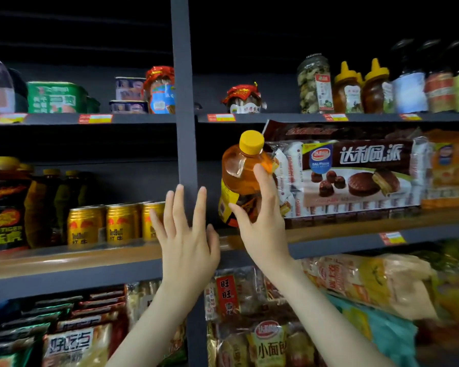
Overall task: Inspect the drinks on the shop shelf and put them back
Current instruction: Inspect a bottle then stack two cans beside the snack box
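**A:** What are the right hand's fingers [263, 178] doing?

**B:** They are curled round the amber drink bottle [240, 178]. The forefinger reaches up over its shoulder and the thumb presses low on the label. The right hand [260, 221] holds it from the front, with the wrist coming up from below.

**A:** And the other one?

**B:** The left hand's fingers [179, 205] are straight and spread wide, pointing up, and they hold nothing. The left hand [188, 234] is raised in front of the grey upright post [184, 102]. From here I cannot tell whether the fingertips touch it.

**A:** Where is the bottle, exactly?

**B:** It is just right of the post, at the front of the middle shelf [90, 258]. It is tilted, with its yellow cap [251, 141] leaning to the right. The hand hides its base, so I cannot tell whether it stands on the board. The chocolate pie pack [355, 176] lies just beside it on the right, on the same shelf.

**A:** What is left of the post?

**B:** A row of gold cans [85, 223] stands there on the same shelf. Next to them are dark bottles [45, 202] with yellow caps.

**A:** What about above and below?

**B:** The top shelf carries jars [314, 83] and squeeze bottles of honey [347, 88]. Snack bags [72, 345] are packed in below.
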`<control>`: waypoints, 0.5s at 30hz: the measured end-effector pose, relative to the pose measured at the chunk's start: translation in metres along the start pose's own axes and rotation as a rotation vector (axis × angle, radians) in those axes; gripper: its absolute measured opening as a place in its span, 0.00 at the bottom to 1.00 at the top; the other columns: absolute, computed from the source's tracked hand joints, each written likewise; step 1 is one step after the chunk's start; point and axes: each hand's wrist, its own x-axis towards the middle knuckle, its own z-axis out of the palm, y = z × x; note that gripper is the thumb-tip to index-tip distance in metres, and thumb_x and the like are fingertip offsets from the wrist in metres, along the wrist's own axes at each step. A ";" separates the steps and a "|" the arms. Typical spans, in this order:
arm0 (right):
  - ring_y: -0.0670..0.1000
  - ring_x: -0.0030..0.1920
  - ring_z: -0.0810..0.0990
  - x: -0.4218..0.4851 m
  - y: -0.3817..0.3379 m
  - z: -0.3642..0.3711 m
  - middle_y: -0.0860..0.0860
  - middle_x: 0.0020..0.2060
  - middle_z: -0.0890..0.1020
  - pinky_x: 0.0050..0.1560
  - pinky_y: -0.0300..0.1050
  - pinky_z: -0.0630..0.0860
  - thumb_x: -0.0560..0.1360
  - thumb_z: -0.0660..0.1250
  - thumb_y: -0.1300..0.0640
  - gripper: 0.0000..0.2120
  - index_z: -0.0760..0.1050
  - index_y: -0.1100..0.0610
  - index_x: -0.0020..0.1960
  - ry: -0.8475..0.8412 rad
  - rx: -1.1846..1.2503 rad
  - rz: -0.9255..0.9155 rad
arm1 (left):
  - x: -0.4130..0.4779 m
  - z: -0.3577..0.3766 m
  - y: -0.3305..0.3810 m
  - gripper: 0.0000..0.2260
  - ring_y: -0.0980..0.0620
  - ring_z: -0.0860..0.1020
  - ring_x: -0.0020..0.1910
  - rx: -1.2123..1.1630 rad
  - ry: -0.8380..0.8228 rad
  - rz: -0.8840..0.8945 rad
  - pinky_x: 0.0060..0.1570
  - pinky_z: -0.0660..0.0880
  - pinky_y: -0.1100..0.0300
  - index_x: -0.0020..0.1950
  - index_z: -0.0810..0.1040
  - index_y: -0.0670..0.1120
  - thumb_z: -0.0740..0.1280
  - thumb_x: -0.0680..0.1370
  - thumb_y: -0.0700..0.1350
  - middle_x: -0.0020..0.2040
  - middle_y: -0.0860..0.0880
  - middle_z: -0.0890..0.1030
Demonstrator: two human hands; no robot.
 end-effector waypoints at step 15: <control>0.56 0.70 0.69 -0.159 -0.026 -0.261 0.55 0.73 0.64 0.65 0.58 0.72 0.73 0.70 0.69 0.45 0.54 0.30 0.72 0.104 -0.200 0.480 | -0.163 0.012 0.248 0.19 0.44 0.72 0.61 -1.215 -0.488 0.056 0.64 0.67 0.59 0.68 0.67 0.41 0.57 0.78 0.43 0.61 0.39 0.74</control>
